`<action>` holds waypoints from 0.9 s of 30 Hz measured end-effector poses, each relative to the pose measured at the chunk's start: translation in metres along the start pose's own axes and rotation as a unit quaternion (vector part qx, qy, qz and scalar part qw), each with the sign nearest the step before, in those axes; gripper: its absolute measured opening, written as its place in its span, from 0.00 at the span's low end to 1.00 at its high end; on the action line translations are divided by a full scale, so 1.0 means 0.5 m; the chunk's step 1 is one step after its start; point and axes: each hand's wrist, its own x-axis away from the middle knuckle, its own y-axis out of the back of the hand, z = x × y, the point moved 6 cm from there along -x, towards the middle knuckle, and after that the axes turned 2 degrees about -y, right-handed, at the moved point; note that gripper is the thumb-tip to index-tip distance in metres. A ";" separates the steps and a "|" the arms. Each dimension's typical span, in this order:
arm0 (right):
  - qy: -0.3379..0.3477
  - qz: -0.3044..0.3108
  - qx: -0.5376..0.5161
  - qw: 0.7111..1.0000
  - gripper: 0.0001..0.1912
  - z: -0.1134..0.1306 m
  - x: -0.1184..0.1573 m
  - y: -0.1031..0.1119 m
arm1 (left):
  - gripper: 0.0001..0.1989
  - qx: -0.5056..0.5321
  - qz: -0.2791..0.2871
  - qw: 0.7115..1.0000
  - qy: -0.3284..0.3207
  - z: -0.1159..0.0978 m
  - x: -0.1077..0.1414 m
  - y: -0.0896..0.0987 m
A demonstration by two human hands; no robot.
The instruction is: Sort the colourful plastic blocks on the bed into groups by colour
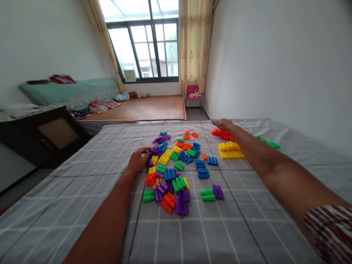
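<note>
Plastic toy blocks shaped like joined tubes lie in a loose, mixed-colour pile on a grey checked cloth [181, 238]. My left hand [139, 160] is at the pile's left edge, its thumb and fingers bent around a purple block [150, 154]. The fingertips are partly hidden among other purple pieces. Farther off on the right, my right hand [223, 124] stretches flat with extended fingers just above a group of red blocks [222, 134]; whether it touches them I cannot tell. Nearer to me than the red group sit yellow blocks [231, 150] in rows.
Green blocks [272, 145] lie beyond my right forearm, partly covered by it. Blue blocks [202, 170] and a green block [208, 195] beside a purple one [218, 191] lie right of the pile. Past the cloth stands a mat-covered bed [154, 106]; a dark cabinet [55, 132] is left.
</note>
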 end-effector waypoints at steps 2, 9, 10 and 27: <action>0.023 0.031 -0.012 0.999 0.24 0.021 -0.009 -0.018 | 0.16 0.000 -0.001 1.000 0.001 0.001 0.001 0.000; 0.021 0.109 -0.071 0.991 0.29 0.011 -0.047 -0.056 | 0.17 -0.009 0.002 1.000 -0.007 -0.001 0.003 0.000; 0.026 0.119 -0.080 0.989 0.30 0.008 -0.049 -0.059 | 0.17 -0.011 0.001 1.000 -0.010 -0.002 0.003 0.000; 0.063 0.145 -0.117 0.980 0.26 -0.002 -0.027 -0.052 | 0.18 -0.022 0.009 1.000 -0.019 0.003 0.001 -0.001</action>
